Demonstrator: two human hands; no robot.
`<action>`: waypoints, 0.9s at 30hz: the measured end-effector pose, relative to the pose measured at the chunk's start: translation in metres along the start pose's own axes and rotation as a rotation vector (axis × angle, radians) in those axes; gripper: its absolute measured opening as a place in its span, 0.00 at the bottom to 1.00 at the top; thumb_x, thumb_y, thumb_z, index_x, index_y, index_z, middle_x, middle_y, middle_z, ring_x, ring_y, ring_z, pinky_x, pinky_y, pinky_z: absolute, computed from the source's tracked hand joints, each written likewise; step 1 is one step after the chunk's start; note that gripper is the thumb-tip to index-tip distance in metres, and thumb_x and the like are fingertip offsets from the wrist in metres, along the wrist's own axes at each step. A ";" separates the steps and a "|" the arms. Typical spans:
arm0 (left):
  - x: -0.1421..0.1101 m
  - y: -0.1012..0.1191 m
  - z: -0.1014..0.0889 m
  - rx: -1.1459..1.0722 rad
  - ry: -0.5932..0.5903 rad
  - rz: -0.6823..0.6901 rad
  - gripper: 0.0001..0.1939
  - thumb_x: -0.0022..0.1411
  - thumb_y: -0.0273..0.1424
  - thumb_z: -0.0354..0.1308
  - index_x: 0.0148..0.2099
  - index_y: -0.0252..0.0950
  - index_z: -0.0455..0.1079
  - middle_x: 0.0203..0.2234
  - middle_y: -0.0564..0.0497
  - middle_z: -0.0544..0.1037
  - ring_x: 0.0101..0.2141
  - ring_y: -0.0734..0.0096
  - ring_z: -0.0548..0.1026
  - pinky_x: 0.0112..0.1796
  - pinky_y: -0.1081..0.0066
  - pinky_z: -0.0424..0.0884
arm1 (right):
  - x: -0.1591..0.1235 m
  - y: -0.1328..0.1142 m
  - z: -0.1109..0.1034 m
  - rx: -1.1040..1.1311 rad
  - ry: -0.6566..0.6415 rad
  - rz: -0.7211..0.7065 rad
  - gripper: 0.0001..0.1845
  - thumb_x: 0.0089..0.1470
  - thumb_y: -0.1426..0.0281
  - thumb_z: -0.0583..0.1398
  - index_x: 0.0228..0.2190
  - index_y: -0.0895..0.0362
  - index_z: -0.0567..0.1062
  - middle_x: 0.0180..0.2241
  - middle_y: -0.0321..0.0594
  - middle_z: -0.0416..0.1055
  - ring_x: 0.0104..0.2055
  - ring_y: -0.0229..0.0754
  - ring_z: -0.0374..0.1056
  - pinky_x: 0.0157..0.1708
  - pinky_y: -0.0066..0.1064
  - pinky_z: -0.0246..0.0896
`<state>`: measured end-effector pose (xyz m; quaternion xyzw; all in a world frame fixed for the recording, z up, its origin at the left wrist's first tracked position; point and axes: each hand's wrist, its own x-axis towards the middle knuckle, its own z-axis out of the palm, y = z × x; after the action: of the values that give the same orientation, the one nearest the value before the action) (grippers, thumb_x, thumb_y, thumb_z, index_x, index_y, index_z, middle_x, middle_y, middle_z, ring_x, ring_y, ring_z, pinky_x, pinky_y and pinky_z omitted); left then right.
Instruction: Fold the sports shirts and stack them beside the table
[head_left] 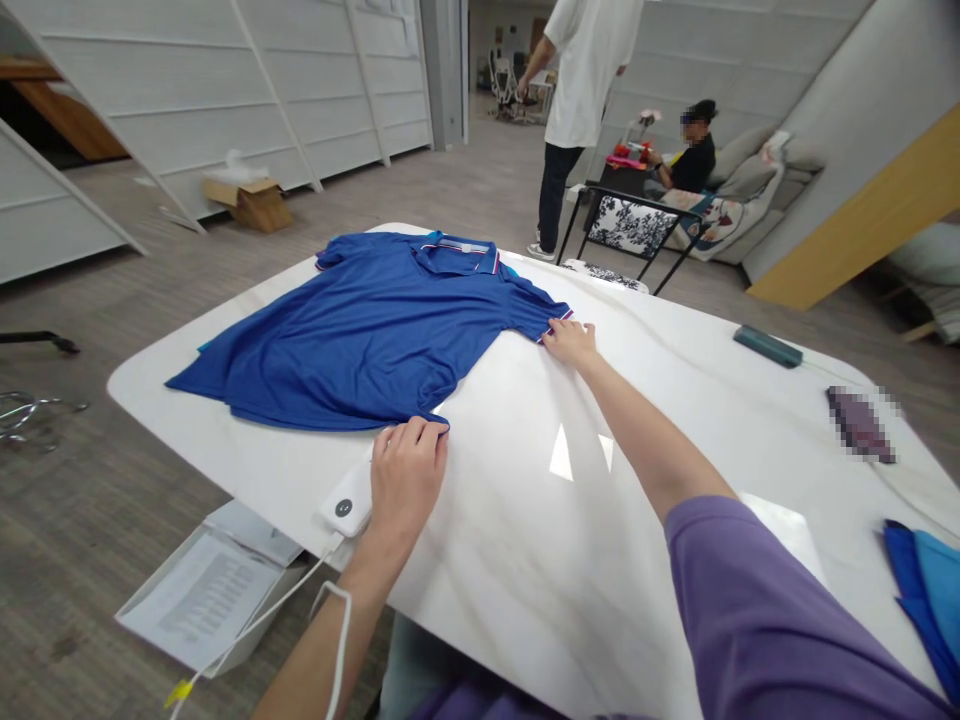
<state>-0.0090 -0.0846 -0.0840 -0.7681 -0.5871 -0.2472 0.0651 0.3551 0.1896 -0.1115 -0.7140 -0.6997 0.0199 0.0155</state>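
A blue polo shirt point(352, 325) lies spread on the white marbled table point(525, 570), its collar toward the far edge and its hem toward the left. My left hand point(409, 460) has its fingers closed on the near corner of the hem. At the striped cuff of the near sleeve, my right hand point(571, 342) pinches the edge between thumb and fingers. Some creases run across the body of the shirt, and lighter blue cloth peeks out beside the collar. Just by my left wrist sits a white power bank point(351, 500) with a cable plugged in.
On the table's right side lie a dark green case point(768, 346), a blurred-out dark object point(861, 424) and folded blue cloth point(926, 590). A patterned chair point(630, 222) stands beyond the far edge. One person point(589, 90) stands behind; another sits farther back. An open white box point(214, 590) is below left.
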 end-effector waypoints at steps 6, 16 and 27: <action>-0.008 0.031 -0.021 -0.022 0.015 0.082 0.09 0.82 0.30 0.58 0.52 0.38 0.80 0.41 0.46 0.82 0.42 0.55 0.80 0.46 0.57 0.69 | -0.025 0.028 -0.013 -0.037 -0.040 0.011 0.40 0.79 0.47 0.43 0.71 0.56 0.75 0.75 0.54 0.68 0.78 0.62 0.59 0.79 0.65 0.33; -0.036 0.104 -0.039 -0.096 -0.079 0.263 0.05 0.78 0.25 0.63 0.49 0.38 0.80 0.38 0.50 0.81 0.38 0.61 0.80 0.41 0.60 0.71 | -0.081 0.091 -0.013 -0.087 -0.023 0.110 0.42 0.74 0.40 0.49 0.67 0.58 0.77 0.71 0.59 0.71 0.76 0.65 0.63 0.81 0.65 0.31; -0.083 0.180 -0.052 -0.288 -0.180 0.515 0.08 0.75 0.22 0.63 0.47 0.41 0.77 0.36 0.52 0.77 0.38 0.64 0.78 0.34 0.61 0.73 | -0.167 0.264 -0.020 -0.069 -0.172 0.135 0.41 0.71 0.42 0.55 0.76 0.47 0.67 0.80 0.48 0.59 0.81 0.64 0.57 0.80 0.70 0.38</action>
<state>0.1282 -0.2316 -0.0425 -0.9117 -0.3355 -0.2345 -0.0363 0.6162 0.0174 -0.1031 -0.7551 -0.6492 0.0581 -0.0705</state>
